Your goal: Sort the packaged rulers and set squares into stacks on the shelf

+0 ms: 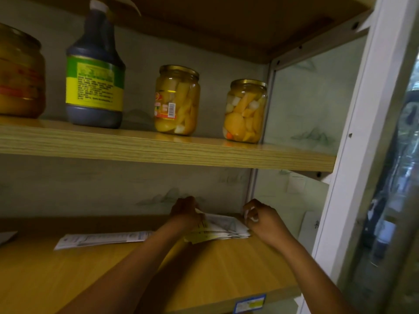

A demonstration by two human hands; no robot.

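A stack of packaged set squares (223, 228), clear sleeves with yellow header cards, lies at the back right of the lower wooden shelf (158, 279). My left hand (184, 213) pinches the stack's top left corner and lifts it slightly. My right hand (260, 217) rests at the stack's right end with fingers curled; whether it grips a package I cannot tell. A packaged ruler (102, 239) lies flat and alone to the left, clear of both hands.
The upper shelf (158, 148) carries two fruit jars (178, 99) (246, 111), a dark sauce bottle (95, 69) and a large jar (19, 73) at the left. A white package corner (6, 237) shows at far left. The cabinet frame (353, 155) stands at right.
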